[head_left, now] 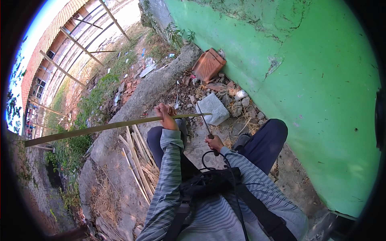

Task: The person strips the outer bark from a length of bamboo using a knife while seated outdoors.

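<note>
Nearest the camera, a black harness (209,182) with a cable sits across the person's striped grey shirt, and both striped sleeves reach forward from it. The right hand (214,142) has its grip closed around the dark handle of a knife (204,121) — the thin blade angles up and to the left, its tip meeting the long bamboo strip (108,127) near the strip's right end. The left hand (165,116) is wrapped tight around that strip a little further along, just above the left knee. The strip runs almost level from there, stretching far out to the left past the edge of the concrete ledge (136,100).

Below the left arm, a loose bundle of cut bamboo slats (138,160) lies on the ground beside the dark-trousered legs. Just beyond the knife, a pale grey stone block (213,108) rests among rubble and dry straw. Further on, a reddish ribbed tile (208,64) leans against the green painted wall (313,88) — the wall fills the right side. Far left, a brick building (52,36) with slanted poles stands past weeds and litter.
</note>
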`<state>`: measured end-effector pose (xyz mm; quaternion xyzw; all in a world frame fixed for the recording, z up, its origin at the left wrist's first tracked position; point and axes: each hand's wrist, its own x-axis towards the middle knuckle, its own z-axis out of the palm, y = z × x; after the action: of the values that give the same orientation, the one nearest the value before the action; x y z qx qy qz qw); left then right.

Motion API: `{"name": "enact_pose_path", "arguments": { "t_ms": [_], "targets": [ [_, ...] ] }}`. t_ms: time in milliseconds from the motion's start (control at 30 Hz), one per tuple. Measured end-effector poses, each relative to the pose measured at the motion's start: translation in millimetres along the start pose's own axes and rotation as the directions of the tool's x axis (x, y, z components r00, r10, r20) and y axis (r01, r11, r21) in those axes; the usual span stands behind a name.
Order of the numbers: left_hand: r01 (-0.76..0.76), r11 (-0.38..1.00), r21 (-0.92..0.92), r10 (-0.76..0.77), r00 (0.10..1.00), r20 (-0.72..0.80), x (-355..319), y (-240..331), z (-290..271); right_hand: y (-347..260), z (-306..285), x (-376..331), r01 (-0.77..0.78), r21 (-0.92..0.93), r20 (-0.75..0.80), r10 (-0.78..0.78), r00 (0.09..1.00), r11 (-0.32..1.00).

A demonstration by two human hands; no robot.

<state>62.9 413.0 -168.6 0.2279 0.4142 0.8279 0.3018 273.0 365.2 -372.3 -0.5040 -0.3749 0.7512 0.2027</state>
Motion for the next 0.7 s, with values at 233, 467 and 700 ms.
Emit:
{"name": "enact_pose_path", "arguments": {
  "t_ms": [233,467,700],
  "targets": [
    [0.100,0.995,0.022,-0.102,0.981,0.165,0.8,4.8,1.5,0.1,0.3,0.0,0.022,-0.072,-0.046,-0.026,0.999,0.997],
    [0.219,0.974,0.061,-0.224,0.874,0.432,-5.4,9.9,-7.9,-13.4,6.7,-1.7,0.175,-0.189,-0.021,-0.182,0.983,0.966],
    [0.228,0.954,0.192,-0.286,0.883,0.371,-12.5,9.2,-7.1,-2.3,-8.2,8.3,0.003,-0.129,-0.111,-0.018,0.994,0.992]
  ]
}}
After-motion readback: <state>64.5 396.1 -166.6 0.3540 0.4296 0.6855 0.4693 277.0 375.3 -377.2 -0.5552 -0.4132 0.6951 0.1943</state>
